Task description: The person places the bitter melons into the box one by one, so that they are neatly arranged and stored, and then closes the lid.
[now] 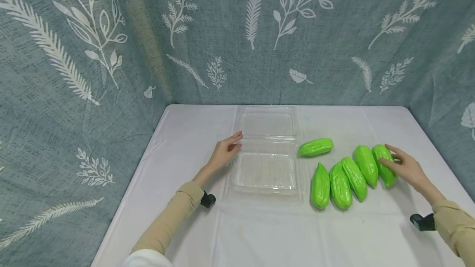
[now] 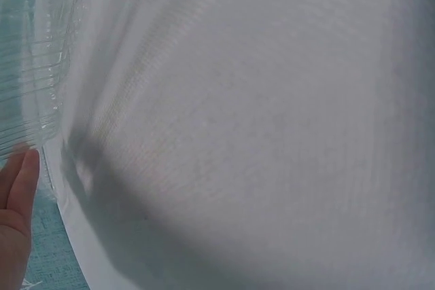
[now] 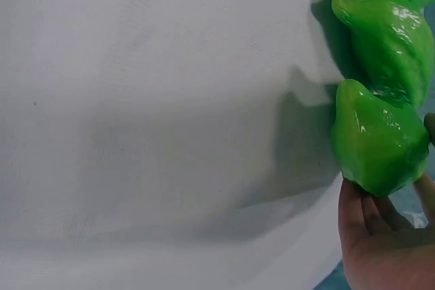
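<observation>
A clear plastic clamshell box (image 1: 265, 170) lies unfolded in the middle of the table, its lid half (image 1: 266, 125) at the back. My left hand (image 1: 224, 151) is at the box's left side near the hinge, fingers fairly straight with the tips at the rim. Part of that hand (image 2: 17, 215) shows against the ribbed plastic in the left wrist view. On the right, my right hand (image 1: 406, 167) holds the rightmost bright-green lumpy gourd (image 1: 384, 166) between thumb and fingers. In the right wrist view the fingers lie along this gourd (image 3: 377, 137), its tapered end pointing away from the palm.
Several similar gourds (image 1: 340, 186) stand in a slanting row left of the held one. Another gourd (image 1: 316, 147) lies sideways by the box's right edge. A white cloth covers the table (image 1: 267, 234); a blue-green leaf-patterned curtain (image 1: 230, 69) hangs behind and at the sides.
</observation>
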The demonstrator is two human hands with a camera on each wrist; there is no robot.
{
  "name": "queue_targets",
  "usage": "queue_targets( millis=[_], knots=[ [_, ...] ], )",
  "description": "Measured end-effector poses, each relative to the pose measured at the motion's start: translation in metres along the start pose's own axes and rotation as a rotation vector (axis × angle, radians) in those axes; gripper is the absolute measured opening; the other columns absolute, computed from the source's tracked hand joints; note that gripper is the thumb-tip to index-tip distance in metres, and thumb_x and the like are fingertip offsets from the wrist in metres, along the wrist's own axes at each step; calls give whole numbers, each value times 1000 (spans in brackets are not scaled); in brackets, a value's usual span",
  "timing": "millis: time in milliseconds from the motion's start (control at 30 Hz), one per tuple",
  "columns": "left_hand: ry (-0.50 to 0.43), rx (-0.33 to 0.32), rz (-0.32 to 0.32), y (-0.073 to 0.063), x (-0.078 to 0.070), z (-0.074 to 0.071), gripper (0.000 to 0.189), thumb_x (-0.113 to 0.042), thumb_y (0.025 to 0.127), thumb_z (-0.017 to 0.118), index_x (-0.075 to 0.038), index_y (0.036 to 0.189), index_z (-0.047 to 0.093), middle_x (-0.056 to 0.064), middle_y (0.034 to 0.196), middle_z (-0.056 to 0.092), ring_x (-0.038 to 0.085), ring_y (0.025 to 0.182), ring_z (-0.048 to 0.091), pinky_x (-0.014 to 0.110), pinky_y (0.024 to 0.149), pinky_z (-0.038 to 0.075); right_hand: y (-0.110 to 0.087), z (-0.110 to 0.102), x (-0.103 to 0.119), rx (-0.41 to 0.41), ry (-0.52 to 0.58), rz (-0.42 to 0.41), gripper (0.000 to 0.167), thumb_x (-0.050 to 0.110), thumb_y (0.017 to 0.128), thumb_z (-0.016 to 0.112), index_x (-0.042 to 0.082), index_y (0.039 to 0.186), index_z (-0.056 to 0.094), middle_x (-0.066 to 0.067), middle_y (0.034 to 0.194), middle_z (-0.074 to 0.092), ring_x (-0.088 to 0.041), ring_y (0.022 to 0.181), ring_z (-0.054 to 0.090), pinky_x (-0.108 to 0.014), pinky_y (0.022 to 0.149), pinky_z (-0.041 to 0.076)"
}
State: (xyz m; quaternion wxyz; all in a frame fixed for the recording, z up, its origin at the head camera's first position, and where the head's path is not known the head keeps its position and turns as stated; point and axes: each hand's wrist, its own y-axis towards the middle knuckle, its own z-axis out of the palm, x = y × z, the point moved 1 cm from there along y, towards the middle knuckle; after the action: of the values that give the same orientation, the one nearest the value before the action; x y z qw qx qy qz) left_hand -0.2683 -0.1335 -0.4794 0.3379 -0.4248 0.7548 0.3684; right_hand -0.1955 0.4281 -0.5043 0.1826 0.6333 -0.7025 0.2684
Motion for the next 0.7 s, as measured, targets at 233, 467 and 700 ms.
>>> queue_targets(
  millis=[233, 467, 700],
  knots=[
    [9, -4, -4, 0, 0, 0, 36, 2, 90, 56, 8, 126, 55, 17, 139, 49, 32, 124, 53, 37, 93, 53, 15, -1, -17, -36, 17, 0, 83, 55, 92, 47, 7, 152, 14, -45, 139, 29, -62, 121, 34, -72, 87, 39],
    [30, -18, 13, 1, -1, 0, 35, 2, 90, 57, 8, 125, 56, 18, 138, 51, 33, 124, 53, 38, 93, 53, 20, -5, -20, -45, 62, -3, 82, 53, 92, 50, 10, 152, 14, -43, 142, 26, -62, 123, 31, -72, 89, 38],
    [38, -18, 3, 1, -2, 1, 35, 1, 90, 57, 8, 125, 56, 17, 138, 51, 32, 125, 52, 38, 94, 53, 20, -9, -9, -69, 60, 34, 80, 56, 92, 46, 20, 154, 11, -40, 144, 26, -59, 123, 33, -66, 86, 45]
  ],
)
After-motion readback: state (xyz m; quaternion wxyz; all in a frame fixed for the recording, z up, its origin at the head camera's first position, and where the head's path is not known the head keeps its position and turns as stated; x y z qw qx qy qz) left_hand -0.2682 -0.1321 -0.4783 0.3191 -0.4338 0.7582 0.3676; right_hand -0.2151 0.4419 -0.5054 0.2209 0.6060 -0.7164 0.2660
